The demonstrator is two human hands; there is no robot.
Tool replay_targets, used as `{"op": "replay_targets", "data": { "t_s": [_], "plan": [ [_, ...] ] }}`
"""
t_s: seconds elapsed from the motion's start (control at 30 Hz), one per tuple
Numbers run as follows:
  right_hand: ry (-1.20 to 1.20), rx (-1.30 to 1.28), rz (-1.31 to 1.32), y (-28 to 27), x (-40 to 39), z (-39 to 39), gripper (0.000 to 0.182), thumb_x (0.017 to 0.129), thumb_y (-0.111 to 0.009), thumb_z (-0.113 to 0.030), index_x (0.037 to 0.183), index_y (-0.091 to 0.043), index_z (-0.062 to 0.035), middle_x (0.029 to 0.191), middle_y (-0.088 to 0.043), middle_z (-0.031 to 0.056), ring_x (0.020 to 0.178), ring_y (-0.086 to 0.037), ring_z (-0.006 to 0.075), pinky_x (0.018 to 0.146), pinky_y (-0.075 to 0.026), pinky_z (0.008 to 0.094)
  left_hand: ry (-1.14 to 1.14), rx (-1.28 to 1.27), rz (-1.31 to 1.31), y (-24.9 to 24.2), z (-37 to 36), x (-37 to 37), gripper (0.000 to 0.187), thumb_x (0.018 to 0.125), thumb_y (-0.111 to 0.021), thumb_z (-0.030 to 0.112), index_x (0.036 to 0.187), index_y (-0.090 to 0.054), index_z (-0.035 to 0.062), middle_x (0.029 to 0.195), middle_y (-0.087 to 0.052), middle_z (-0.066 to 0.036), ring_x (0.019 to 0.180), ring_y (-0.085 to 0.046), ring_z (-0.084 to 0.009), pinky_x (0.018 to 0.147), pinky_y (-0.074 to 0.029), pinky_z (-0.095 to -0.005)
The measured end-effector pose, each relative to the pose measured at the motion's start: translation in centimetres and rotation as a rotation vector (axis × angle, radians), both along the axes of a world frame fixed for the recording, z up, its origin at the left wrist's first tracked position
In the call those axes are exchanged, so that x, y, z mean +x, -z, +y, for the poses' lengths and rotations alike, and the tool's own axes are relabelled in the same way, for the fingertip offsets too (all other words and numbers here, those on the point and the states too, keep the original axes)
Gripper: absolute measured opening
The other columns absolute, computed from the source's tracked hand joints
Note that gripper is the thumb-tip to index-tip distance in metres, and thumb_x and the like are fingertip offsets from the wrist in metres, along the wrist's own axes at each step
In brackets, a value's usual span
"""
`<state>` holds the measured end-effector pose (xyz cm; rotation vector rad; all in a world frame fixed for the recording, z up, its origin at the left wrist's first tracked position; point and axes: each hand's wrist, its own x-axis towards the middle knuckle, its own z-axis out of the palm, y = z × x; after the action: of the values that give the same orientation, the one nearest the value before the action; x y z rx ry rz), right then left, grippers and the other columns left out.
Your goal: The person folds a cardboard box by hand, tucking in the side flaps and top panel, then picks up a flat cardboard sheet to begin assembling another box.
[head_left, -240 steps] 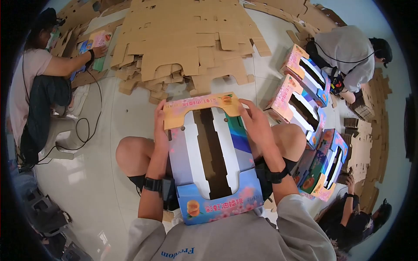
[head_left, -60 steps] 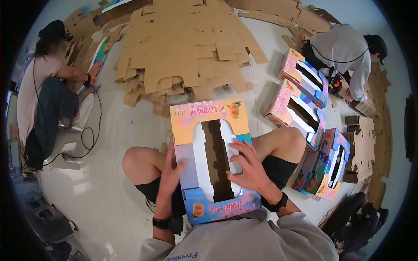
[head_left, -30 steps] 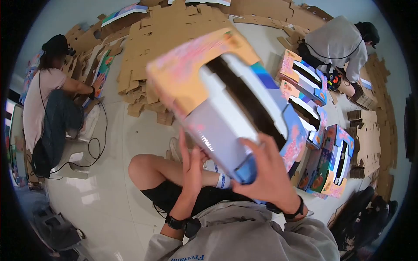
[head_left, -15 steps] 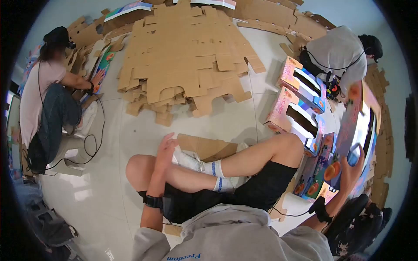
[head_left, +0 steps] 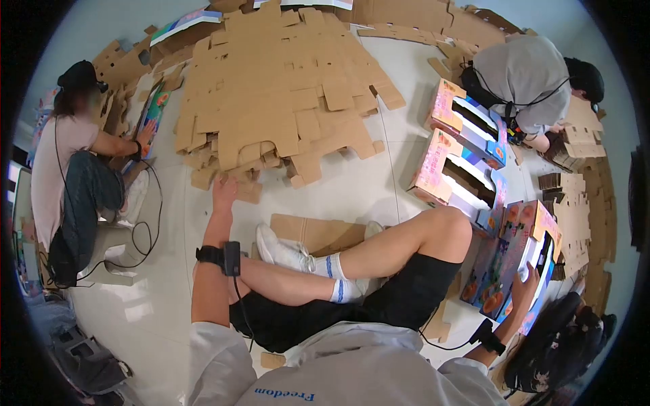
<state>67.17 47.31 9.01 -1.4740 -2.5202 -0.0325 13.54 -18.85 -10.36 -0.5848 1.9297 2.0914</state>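
My left hand reaches forward to the near edge of a pile of flat, die-cut cardboard sheets. Its fingers are closed at the rim of a low sheet; the exact hold is partly hidden. On my right, a printed carton with fruit pictures and a cut-out opening stands on the floor beside my knee. My right hand is on that carton's near side, fingers curled at the edge of its opening. Two more printed cartons with openings, a nearer one and a farther one, stand beyond it.
A person at left crouches with a hand on a printed sheet. Another person bends over cardboard at right. Stacked brown cardboard lies beyond my carton. A black bag sits at lower right. Cables trail from my wrists.
My left hand has moved from above my knee forward to the cardboard pile. The printed carton in my right hand has come down from a raised tilt to stand beside my knee.
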Motion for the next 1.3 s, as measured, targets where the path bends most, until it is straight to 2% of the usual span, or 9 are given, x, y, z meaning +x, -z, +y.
{"op": "replay_targets", "data": {
  "t_s": [0.13, 0.23, 0.43, 0.6, 0.73, 0.93, 1.0, 1.2, 1.3],
  "plan": [
    [-0.145, -0.15, 0.195, -1.4, -4.6, -2.6, 0.047, 0.096, -0.07, -0.009, 0.142, -0.066, -0.0048, 0.145, -0.063, 0.0201, 0.137, -0.06, 0.0361, 0.115, -0.048, 0.0458, -0.019, 0.121, -0.053, 0.5, -0.8, -3.5, 0.055, 0.104, -0.069, 0.031, 0.153, -0.05, 0.0169, 0.147, -0.061, -0.003, 0.126, -0.063, -0.0205, 0.107, -0.048, -0.0365],
    [-0.169, -0.223, 0.335, -0.1, -6.2, -3.8, 0.041, 0.098, -0.068, -0.005, 0.139, -0.067, -0.0024, 0.142, -0.065, 0.0167, 0.13, -0.064, 0.0287, 0.11, -0.051, 0.0428, -0.076, -0.087, 0.046, 1.4, -1.1, -4.7, 0.034, 0.103, -0.071, 0.035, 0.132, -0.062, 0.0198, 0.121, -0.067, 0.001, 0.102, -0.065, -0.014, 0.096, -0.05, -0.0311],
    [-0.244, -0.283, 0.404, -1.2, -10.6, -9.0, 0.027, 0.1, -0.065, -0.002, 0.126, -0.072, 0.0005, 0.121, -0.076, 0.0156, 0.117, -0.07, 0.0249, 0.101, -0.053, 0.0373, -0.189, 0.07, 0.049, -5.2, 1.0, -5.0, 0.019, 0.104, -0.072, 0.032, 0.094, -0.062, 0.019, 0.075, -0.045, 0.007, 0.07, -0.042, -0.0079, 0.07, -0.038, -0.0261],
    [-0.237, -0.383, 0.421, -1.7, -13.0, -11.9, 0.019, 0.1, -0.067, -0.003, 0.117, -0.073, 0.0023, 0.108, -0.079, 0.0133, 0.104, -0.073, 0.0216, 0.095, -0.054, 0.0366, -0.016, 0.45, 0.157, -10.9, 2.6, -0.9, 0.022, 0.106, -0.068, 0.023, 0.089, -0.056, 0.0168, 0.077, -0.045, 0.006, 0.068, -0.042, -0.0095, 0.068, -0.039, -0.0297],
    [-0.426, -0.302, 0.395, -0.4, -16.0, -15.0, 0.018, 0.096, -0.067, -0.001, 0.113, -0.071, 0.0022, 0.099, -0.073, 0.0169, 0.096, -0.073, 0.0347, 0.09, -0.056, 0.0401, 0.11, 0.531, 0.038, -13.7, 3.1, 6.0, 0.024, 0.102, -0.069, 0.019, 0.087, -0.051, 0.0137, 0.073, -0.039, 0.004, 0.068, -0.038, -0.0113, 0.067, -0.037, -0.0313],
    [-0.544, -0.057, 0.411, -0.8, -20.4, -20.1, 0.018, 0.097, -0.066, -0.003, 0.114, -0.07, 0.0015, 0.116, -0.068, 0.0183, 0.122, -0.062, 0.0392, 0.106, -0.048, 0.0451, 0.018, 0.391, 0.055, -22.3, 2.9, 17.3, 0.019, 0.092, -0.075, 0.015, 0.105, -0.066, 0.0045, 0.091, -0.067, -0.005, 0.088, -0.065, -0.023, 0.084, -0.051, -0.0351],
    [-0.685, -0.141, 0.434, -0.1, -21.8, -21.5, 0.019, 0.097, -0.066, -0.005, 0.114, -0.071, 0.0018, 0.115, -0.069, 0.019, 0.122, -0.062, 0.0385, 0.107, -0.048, 0.0447, 0.373, 0.367, 0.268, -20.4, -0.7, 19.8, 0.04, 0.085, -0.08, 0.017, 0.117, -0.065, -0.001, 0.102, -0.071, -0.011, 0.092, -0.07, -0.0284, 0.087, -0.055, -0.0408],
    [-0.142, -1.565, 0.761, 0.6, -25.1, -27.1, 0.026, 0.107, -0.064, -0.018, 0.126, -0.071, -0.0006, 0.116, -0.073, 0.0118, 0.116, -0.066, 0.025, 0.097, -0.054, 0.0401, 0.705, 0.356, 0.174, -25.8, -4.4, 31.1, 0.056, 0.071, -0.09, 0.007, 0.12, -0.07, -0.01, 0.117, -0.075, -0.022, 0.101, -0.072, -0.0365, 0.089, -0.055, -0.0447],
    [0.15, -1.874, 0.867, 2.1, -25.0, -28.0, 0.029, 0.106, -0.066, -0.018, 0.13, -0.069, -0.002, 0.118, -0.073, 0.0101, 0.115, -0.066, 0.0234, 0.095, -0.055, 0.0388, 1.261, 0.519, 0.201, -24.3, -5.8, 30.4, 0.043, 0.087, -0.085, 0.005, 0.126, -0.07, -0.0058, 0.127, -0.073, -0.016, 0.111, -0.07, -0.0295, 0.095, -0.052, -0.0431]
  ]
}}
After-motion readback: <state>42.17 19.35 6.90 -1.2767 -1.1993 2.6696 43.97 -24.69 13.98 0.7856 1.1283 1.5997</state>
